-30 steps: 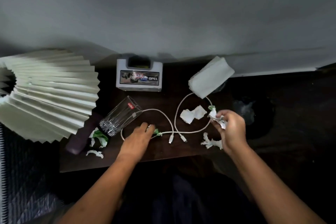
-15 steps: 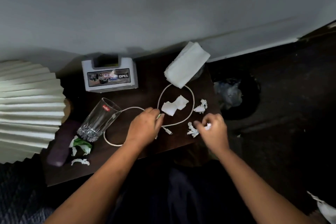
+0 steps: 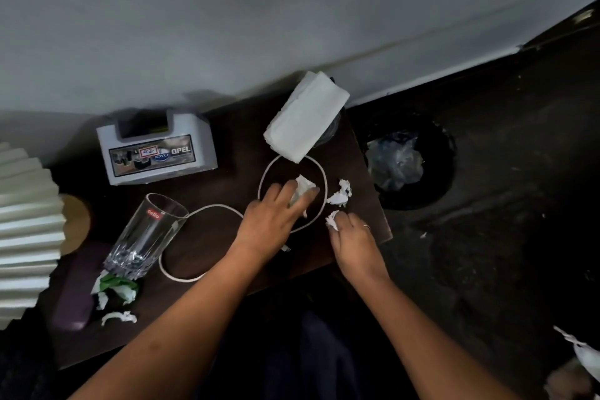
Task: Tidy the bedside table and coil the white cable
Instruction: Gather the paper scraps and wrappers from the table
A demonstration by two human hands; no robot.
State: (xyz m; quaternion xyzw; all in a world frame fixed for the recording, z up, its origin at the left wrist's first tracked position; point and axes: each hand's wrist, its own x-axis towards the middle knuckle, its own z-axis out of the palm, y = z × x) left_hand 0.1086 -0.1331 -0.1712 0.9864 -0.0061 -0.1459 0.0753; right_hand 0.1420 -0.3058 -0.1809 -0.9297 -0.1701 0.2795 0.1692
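Observation:
A white cable (image 3: 212, 207) lies in two loose loops on the dark bedside table (image 3: 227, 127). My left hand (image 3: 272, 221) reaches into the right loop, fingers closing around a crumpled white tissue (image 3: 303, 188). My right hand (image 3: 354, 239) sits near the table's right front corner, pinching a small white paper scrap (image 3: 331, 220). Another crumpled scrap (image 3: 341, 194) lies just right of the loop. A clear glass (image 3: 146, 235) lies on its side at the left, with green and white scraps (image 3: 116, 287) by its base.
A white box labelled OPEL (image 3: 156, 154) stands at the back. A stack of white napkins (image 3: 305, 115) rests at the back right. A pleated lampshade (image 3: 26, 230) fills the left edge. A dark bin (image 3: 412, 159) with a plastic liner stands right of the table.
My left hand moved from the cable's ends up onto the crumpled tissue inside the loop. My right hand took up the small scrap near the front edge. The camera swung right.

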